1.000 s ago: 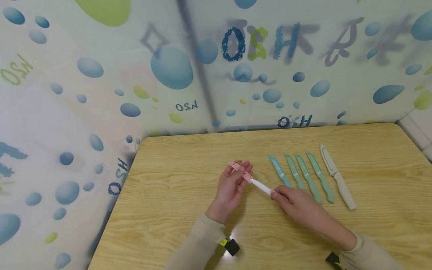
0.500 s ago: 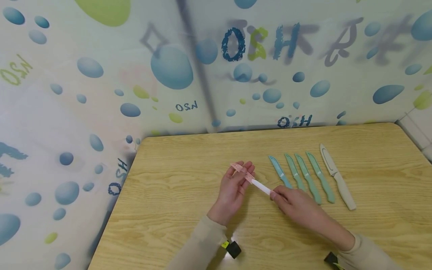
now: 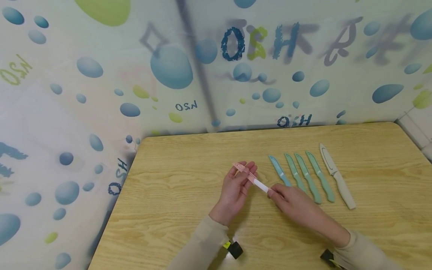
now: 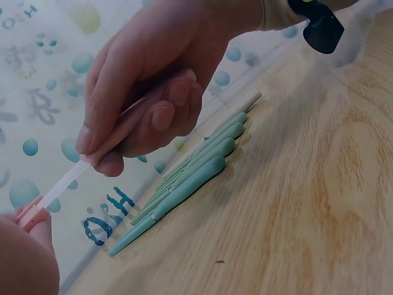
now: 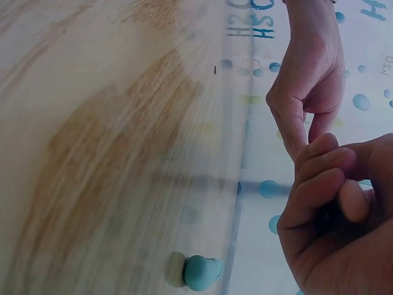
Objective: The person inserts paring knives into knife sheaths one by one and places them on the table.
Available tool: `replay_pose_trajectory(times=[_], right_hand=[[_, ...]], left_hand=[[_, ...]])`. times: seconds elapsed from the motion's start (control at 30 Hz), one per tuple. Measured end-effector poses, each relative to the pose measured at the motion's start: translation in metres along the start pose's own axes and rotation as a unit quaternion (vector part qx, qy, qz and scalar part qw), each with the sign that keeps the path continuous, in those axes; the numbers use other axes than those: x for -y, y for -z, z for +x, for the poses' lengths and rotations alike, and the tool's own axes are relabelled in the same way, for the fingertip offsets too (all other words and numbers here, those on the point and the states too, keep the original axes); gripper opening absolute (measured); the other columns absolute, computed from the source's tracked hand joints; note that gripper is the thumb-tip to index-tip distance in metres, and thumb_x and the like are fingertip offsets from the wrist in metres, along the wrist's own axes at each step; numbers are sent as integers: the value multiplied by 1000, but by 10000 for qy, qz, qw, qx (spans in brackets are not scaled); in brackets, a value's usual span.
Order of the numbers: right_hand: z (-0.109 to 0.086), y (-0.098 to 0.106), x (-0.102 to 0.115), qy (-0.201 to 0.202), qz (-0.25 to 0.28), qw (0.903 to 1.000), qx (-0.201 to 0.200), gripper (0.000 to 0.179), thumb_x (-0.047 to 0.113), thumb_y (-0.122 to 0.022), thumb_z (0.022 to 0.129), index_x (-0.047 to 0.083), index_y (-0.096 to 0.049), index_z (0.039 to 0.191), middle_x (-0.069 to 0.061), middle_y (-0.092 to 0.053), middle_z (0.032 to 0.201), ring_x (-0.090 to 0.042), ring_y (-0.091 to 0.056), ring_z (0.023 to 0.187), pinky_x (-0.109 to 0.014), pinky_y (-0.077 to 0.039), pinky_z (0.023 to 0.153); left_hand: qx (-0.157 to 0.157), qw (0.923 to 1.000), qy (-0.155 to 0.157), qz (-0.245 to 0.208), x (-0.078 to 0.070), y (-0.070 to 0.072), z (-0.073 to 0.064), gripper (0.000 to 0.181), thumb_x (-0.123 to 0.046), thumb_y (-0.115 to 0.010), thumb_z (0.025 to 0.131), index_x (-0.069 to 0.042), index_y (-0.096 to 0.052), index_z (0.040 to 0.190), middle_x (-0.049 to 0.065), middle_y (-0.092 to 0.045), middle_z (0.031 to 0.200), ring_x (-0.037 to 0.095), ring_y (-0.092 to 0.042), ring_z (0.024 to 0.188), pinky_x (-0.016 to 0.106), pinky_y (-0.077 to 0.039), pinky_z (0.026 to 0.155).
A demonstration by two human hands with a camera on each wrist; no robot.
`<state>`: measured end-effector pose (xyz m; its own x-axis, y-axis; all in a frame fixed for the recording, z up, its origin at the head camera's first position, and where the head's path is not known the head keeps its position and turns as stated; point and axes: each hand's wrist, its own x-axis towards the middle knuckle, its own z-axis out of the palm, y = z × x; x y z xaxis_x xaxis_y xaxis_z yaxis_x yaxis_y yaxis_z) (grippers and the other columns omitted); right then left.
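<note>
In the head view my left hand (image 3: 232,193) pinches a pink patterned sheath (image 3: 240,167) between thumb and fingers. My right hand (image 3: 300,208) grips the handle of a knife, and its white blade (image 3: 261,185) runs partly into the sheath. The left wrist view shows the pink handle (image 4: 130,118) inside the curled right fingers, with a short stretch of blade bare between both hands. The handle's butt (image 5: 354,201) shows within the right fist in the right wrist view. Both hands are held above the wooden table (image 3: 168,210).
Right of the hands lie sheathed knives in a slanted row: a blue one (image 3: 277,167), three green ones (image 3: 318,174) and a longer cream one (image 3: 342,189). The right forearm passes in front of some handles. A printed curtain (image 3: 216,93) hangs behind the table.
The left hand and sheath have shifted slightly right toward the right hand, which has moved a little left. Less bare blade shows between them. The other knives stay put.
</note>
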<state>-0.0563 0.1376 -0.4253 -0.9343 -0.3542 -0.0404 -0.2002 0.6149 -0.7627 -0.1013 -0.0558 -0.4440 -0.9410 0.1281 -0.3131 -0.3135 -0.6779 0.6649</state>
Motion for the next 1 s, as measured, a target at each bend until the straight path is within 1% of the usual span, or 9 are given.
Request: replay_pose_trajectory(times=[0.07,0.23,0.4,0.57,0.7,0.8,0.87,0.93,1.0], right_hand=[[1,0,1,-23,-17,10000,10,27,31,-54,110,12,-67,95,8,-44,60,-5,-36,49,-23,-34,42],[3,-1,2,-20,9,10000,4,29,33,-53,110,12,-68,96,8,-44,61,-6,-37,50,-23,-33,42],[4,-2,3,-31,77,10000,14,28,33,-53,110,12,-67,96,9,-45,61,-5,-37,49,-22,-32,42],[5,-3,4,-73,113,9999,52,29,34,-52,110,12,-65,95,8,-46,61,-6,-38,49,-22,-32,42],[6,-3,4,-92,97,9999,21,29,32,-53,110,11,-65,95,8,-45,61,-5,-38,49,-22,-32,42],[7,-4,4,-71,86,9999,-8,28,29,-54,110,10,-65,94,8,-45,61,-5,-37,49,-21,-32,42],[8,-5,4,-59,87,9999,-18,27,29,-54,110,10,-65,94,8,-44,61,-5,-37,50,-21,-31,42],[8,-5,4,-64,101,9999,-19,27,28,-54,110,9,-65,94,8,-44,61,-5,-37,50,-21,-31,42],[9,-5,4,-69,103,9999,-21,27,29,-54,110,9,-65,94,8,-44,61,-5,-36,50,-21,-31,42]], left_hand=[[-9,10000,-17,20,0,0,0,25,3,-52,106,0,-50,131,22,-62,137,27,-64,125,35,-53,106],[15,10000,-23,65,2,0,0,26,3,-51,106,2,-49,133,25,-59,140,27,-64,126,35,-53,107],[42,10000,-37,46,3,-1,-1,24,3,-51,106,0,-50,130,24,-59,141,29,-61,129,35,-52,107],[72,10000,-38,48,4,-3,-3,22,3,-51,107,-2,-50,128,26,-57,143,27,-63,127,35,-51,108],[82,10000,-39,36,5,-4,-3,26,2,-50,107,1,-48,133,27,-55,144,26,-64,125,34,-51,108],[66,10000,-44,29,6,-4,-3,26,2,-50,107,1,-47,133,24,-59,140,26,-64,125,34,-52,107],[50,10000,-49,17,6,-4,-3,24,2,-50,107,0,-49,131,23,-61,137,25,-65,124,34,-52,107],[44,10000,-54,10,6,-4,-3,24,2,-50,107,0,-49,131,19,-64,134,25,-65,123,34,-52,107],[56,10000,-65,9,6,-4,-3,24,2,-50,107,0,-48,131,19,-64,133,25,-65,123,34,-52,107]])
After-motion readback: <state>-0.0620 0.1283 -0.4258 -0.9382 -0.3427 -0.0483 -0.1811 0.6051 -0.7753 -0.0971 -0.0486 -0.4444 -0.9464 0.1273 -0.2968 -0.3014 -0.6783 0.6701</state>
